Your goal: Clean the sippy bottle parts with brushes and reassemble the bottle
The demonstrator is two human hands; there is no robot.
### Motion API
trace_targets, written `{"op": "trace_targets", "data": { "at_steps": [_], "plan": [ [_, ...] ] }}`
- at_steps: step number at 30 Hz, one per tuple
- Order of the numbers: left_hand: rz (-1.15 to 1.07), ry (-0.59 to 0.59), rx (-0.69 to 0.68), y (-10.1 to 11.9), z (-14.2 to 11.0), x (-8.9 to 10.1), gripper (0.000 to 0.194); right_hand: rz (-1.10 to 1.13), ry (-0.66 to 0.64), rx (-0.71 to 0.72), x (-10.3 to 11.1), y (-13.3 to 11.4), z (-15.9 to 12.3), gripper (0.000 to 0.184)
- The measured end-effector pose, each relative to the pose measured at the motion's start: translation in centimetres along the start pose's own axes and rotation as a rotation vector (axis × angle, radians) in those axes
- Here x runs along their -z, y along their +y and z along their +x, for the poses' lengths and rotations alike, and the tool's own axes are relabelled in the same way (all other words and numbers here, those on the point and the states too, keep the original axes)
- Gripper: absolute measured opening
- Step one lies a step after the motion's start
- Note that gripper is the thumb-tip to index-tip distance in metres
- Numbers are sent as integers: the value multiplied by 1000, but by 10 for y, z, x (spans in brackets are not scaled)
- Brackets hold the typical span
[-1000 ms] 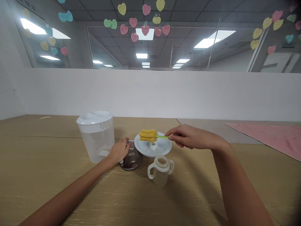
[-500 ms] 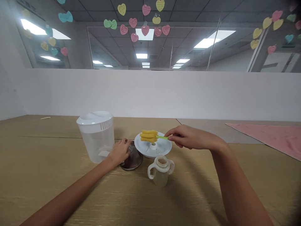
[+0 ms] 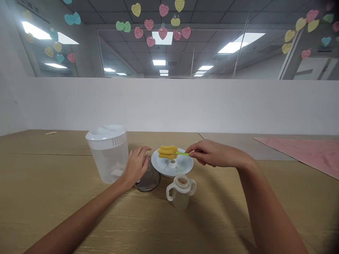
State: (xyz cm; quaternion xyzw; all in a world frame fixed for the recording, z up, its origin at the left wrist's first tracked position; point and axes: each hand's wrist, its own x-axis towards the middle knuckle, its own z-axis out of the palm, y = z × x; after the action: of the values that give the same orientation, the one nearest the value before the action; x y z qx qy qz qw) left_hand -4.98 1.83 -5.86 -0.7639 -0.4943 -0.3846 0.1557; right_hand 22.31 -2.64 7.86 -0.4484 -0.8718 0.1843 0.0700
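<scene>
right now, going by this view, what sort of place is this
Probably an office or similar workroom: heart notes are stuck on a window above the white wall, and panel lights in a tiled ceiling show through it.

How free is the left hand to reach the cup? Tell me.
Probably free enough: the left hand looks open over the dark cover, and nothing blocks the cup or its nearer handle.

One head-worn camera looks forward and down, past nearby hands (image 3: 212, 153) and table (image 3: 39, 183), to the wall (image 3: 159, 106).
</scene>
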Motion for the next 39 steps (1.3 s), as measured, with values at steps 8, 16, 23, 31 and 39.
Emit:
{"op": "trace_targets", "data": {
  "at_steps": [8, 16, 23, 31, 39],
  "plan": [
    [-172, -311, -61, 36, 10, -6, 24, -32, 9, -34, -2, 5, 5, 36],
    [-316, -712, -86, 33, 31, -21, 32, -37, 35, -33, -1, 4, 4, 35],
    [-278, -984, -91, 39, 59, -34, 48, -27, 19, -45, -1, 3, 5, 34],
    [-221, -886, -22, 41, 59, -67, 23, -22, 11, -48, -1, 3, 6, 35],
    [-261, -754, -46, 43, 55, -68, 43, -27, 28, -33, -1, 1, 5, 34]
  ]
}}
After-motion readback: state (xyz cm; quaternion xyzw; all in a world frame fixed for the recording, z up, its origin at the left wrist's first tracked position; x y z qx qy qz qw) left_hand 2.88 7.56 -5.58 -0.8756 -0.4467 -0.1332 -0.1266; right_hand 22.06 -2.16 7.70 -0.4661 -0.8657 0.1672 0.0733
